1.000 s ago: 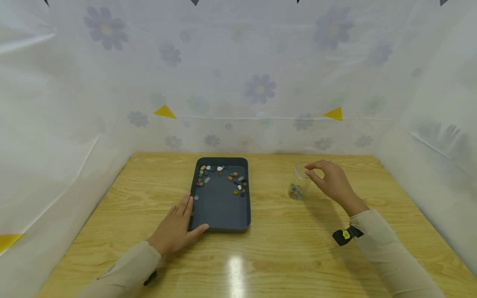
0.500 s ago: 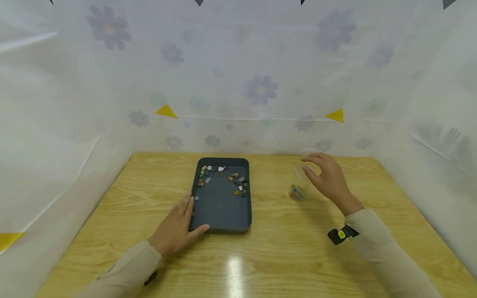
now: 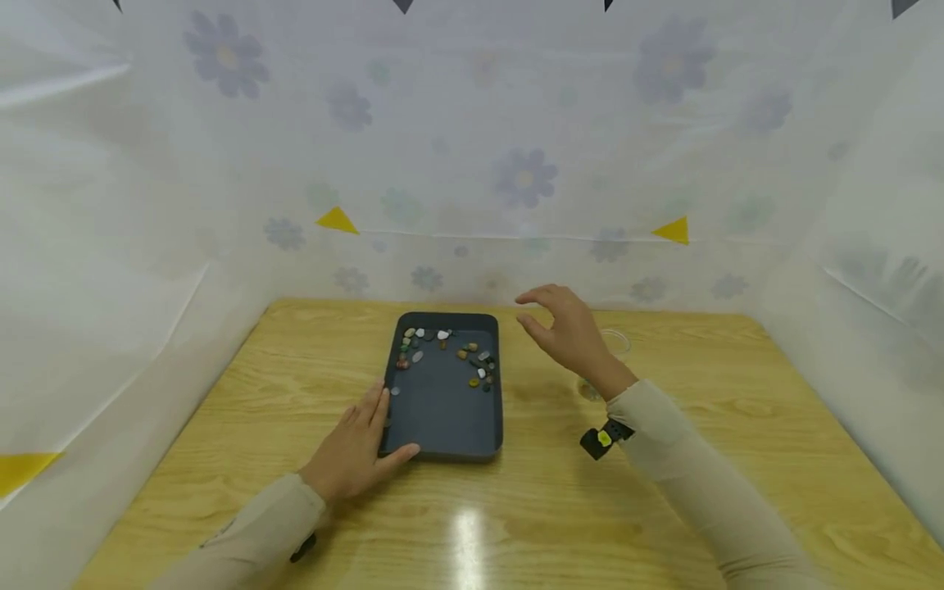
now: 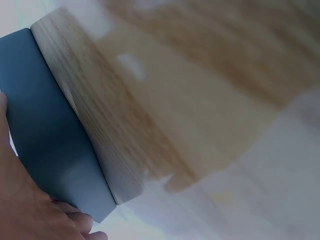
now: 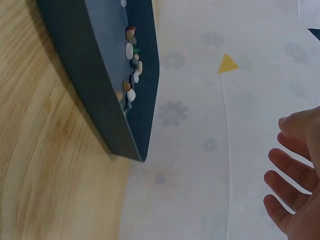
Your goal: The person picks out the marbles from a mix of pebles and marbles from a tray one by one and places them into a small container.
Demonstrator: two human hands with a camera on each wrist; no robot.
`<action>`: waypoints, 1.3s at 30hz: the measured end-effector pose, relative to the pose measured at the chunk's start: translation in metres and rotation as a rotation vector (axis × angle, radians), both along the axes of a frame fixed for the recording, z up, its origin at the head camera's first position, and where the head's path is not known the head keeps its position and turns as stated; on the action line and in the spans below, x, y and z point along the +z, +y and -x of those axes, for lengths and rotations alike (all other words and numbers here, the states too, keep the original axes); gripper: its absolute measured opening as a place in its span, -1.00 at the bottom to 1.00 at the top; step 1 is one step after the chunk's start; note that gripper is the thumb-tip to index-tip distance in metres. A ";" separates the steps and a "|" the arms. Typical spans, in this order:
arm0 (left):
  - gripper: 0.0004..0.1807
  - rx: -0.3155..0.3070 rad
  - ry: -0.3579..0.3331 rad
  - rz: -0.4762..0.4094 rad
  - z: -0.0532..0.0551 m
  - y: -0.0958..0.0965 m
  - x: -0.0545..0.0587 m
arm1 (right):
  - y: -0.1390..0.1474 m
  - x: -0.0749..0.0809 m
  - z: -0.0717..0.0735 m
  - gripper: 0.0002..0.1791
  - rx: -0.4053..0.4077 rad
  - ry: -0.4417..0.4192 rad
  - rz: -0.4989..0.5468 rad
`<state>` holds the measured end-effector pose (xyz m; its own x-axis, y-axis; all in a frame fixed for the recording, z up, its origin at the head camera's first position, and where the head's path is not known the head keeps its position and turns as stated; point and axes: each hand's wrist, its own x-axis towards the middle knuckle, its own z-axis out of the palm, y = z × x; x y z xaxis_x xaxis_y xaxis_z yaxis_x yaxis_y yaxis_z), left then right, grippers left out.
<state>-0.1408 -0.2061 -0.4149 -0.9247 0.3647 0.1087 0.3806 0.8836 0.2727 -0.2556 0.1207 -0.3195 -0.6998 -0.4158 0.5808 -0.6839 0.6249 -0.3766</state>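
Observation:
My left hand (image 3: 350,455) rests against the left side of a dark grey tray (image 3: 435,422), its fingers straight along the rim and the thumb at the near edge. In the left wrist view, fingers (image 4: 80,220) touch the tray's outer wall (image 4: 45,120). Small mixed pebbles (image 3: 472,356) lie along the tray's far and side parts. Above and right of the tray hovers my right hand (image 3: 568,332), thumb and fingers parted with nothing visible between them. Behind its wrist stands a clear jar (image 3: 615,338), mostly hidden, with small stones at the bottom.
The wooden table (image 3: 516,508) carries the tray and the jar. White flower-printed sheeting (image 3: 442,164) encloses the table at the back and both sides, with yellow triangles (image 3: 671,231) on it.
My right hand has left the jar's mouth and moved left toward the tray, its thumb and fingers spreading apart. The left hand and tray stay in place.

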 end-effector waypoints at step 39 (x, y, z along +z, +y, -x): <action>0.07 -0.004 0.019 0.018 -0.004 -0.004 0.001 | -0.145 -0.074 0.048 -0.63 0.101 -0.452 -0.153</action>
